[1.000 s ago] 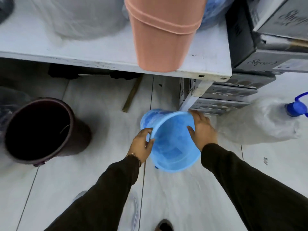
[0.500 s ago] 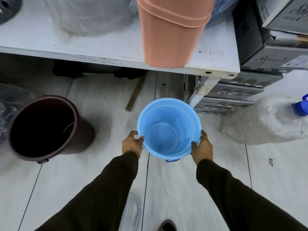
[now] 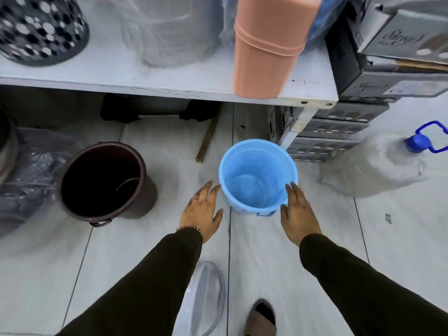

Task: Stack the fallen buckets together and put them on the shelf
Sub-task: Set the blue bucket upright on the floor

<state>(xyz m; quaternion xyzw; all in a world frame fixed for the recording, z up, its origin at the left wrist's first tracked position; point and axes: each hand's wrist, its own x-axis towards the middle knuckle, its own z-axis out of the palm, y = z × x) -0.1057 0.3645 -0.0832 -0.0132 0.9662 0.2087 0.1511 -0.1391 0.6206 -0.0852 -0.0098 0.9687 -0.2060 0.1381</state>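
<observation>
Tiled floor (image 3: pixel 126 251), upright blue bucket (image 3: pixel 258 175) between open hands (image 3: pixel 202 212).

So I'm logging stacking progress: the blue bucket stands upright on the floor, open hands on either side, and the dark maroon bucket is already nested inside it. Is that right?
Not quite. The head view shows the dark maroon bucket standing apart on the floor, to the left of the blue bucket, not nested in it. The rest holds: the blue bucket is upright, with the left hand and right hand open on either side.

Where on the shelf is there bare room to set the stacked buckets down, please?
Bare white shelf shows between the perforated basket and the plastic-wrapped stack. The right end is crowded: the peach bucket overhangs the edge beside the cardboard boxes.
</observation>
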